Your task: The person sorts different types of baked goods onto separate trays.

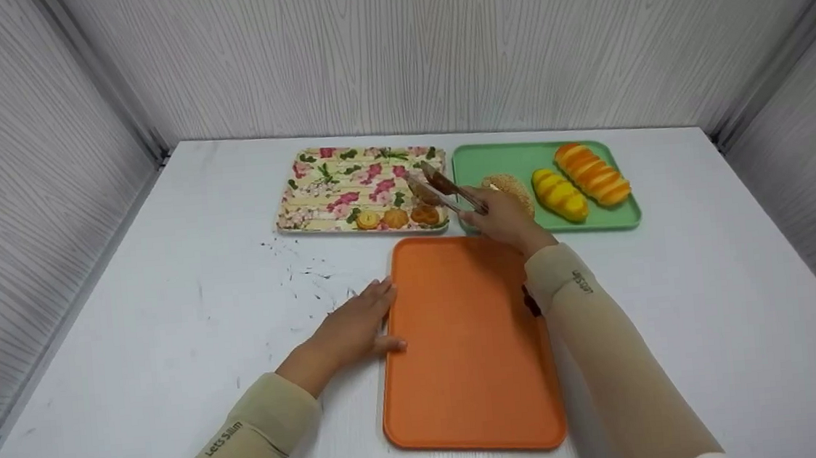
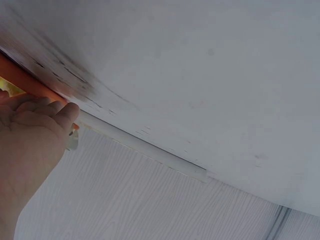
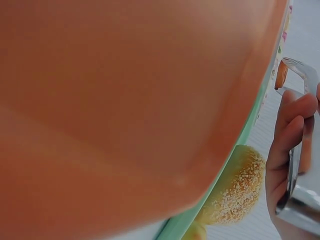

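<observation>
My right hand [image 1: 502,216] grips metal tongs [image 1: 475,200] above the gap between the floral tray [image 1: 335,184] and the green tray [image 1: 508,154]. In the right wrist view a small brown piece [image 3: 282,75] shows between the tongs' tips; its kind is unclear. Several small cookies [image 1: 395,218] lie along the floral tray's front edge. Beside my right hand, partly hidden by it, is a sesame-covered bun [image 1: 514,186] on the green tray. My left hand [image 1: 357,327] rests at the left edge of the orange tray [image 1: 471,340], thumb over the rim, fingers extended.
A yellow bread roll [image 1: 560,195] and a striped orange loaf [image 1: 593,174] lie on the green tray's right half. All three trays stand on a white table [image 1: 167,313] with dark scuff marks. Pale wood-grain panels [image 1: 394,55] enclose its back and sides.
</observation>
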{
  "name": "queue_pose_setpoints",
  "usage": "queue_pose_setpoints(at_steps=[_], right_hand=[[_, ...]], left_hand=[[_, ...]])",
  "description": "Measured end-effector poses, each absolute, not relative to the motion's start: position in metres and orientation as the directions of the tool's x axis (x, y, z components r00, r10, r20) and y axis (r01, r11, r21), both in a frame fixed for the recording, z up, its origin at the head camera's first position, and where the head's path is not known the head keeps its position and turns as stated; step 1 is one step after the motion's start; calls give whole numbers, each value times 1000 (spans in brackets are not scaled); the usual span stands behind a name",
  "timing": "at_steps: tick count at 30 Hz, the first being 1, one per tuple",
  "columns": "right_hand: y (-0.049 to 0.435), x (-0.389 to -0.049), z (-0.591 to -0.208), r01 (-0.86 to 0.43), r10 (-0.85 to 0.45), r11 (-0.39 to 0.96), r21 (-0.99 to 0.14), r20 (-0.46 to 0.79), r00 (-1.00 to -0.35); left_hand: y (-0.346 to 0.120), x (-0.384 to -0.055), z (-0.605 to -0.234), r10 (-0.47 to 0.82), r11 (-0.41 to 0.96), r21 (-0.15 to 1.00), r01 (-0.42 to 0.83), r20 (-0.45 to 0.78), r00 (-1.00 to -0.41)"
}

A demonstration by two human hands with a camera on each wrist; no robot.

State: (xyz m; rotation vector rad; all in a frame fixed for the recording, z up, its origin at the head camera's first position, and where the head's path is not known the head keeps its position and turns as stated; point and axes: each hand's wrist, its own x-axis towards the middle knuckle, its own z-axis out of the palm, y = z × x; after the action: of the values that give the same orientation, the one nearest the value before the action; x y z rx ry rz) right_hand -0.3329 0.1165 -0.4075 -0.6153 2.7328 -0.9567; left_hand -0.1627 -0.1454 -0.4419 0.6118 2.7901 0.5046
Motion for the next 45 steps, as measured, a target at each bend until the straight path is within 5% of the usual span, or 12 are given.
queue_pose_setpoints(at_steps=[15, 29, 45], right_hand=[[119, -335, -409, -277, -413, 718, -638, -70, -908], [117, -329, -399, -182, -296, 611, -770, -9, -955], [157, -330, -388, -149, -212, 606, -781, 23, -977]], left_hand=[[-142, -162, -440, 431, 853, 398, 338, -170, -886], [-142, -162, -440, 408, 870, 375, 319, -186, -894], [-144, -162, -442, 427, 855, 392, 339, -162, -890]])
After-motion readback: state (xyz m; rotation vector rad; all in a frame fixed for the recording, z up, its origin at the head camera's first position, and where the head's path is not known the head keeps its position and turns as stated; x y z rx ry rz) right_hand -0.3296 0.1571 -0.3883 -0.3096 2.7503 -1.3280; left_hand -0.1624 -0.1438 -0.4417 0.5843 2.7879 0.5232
